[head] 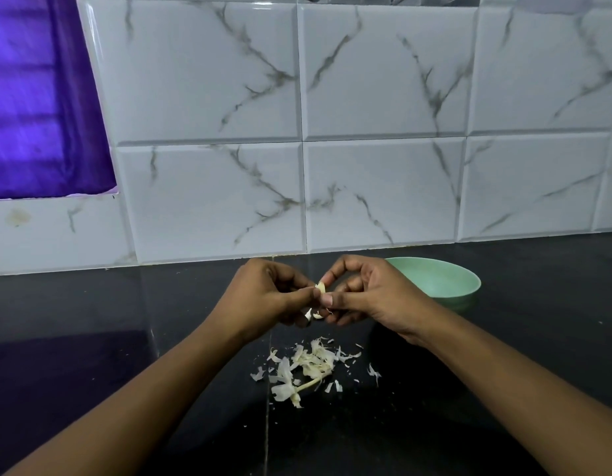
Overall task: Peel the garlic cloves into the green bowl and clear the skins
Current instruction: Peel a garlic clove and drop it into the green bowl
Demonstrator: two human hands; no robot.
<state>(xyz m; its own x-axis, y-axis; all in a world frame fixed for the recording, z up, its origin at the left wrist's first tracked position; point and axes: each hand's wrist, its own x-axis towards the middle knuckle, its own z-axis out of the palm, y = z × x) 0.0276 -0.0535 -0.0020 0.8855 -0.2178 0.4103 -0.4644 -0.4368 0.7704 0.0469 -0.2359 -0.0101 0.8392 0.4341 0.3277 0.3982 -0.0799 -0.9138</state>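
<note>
While both hands pinch pale garlic clove [320,287] — papery skins [308,367] below.

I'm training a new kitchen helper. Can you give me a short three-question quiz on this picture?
1. True or false: the green bowl stands by the right hand.
2. The garlic skins lie: A in the bowl, B on the dark counter, C on the tiles.
3. Fill in: the left hand and right hand together pinch a ____.
Key: 1 true; 2 B; 3 garlic clove.
</note>
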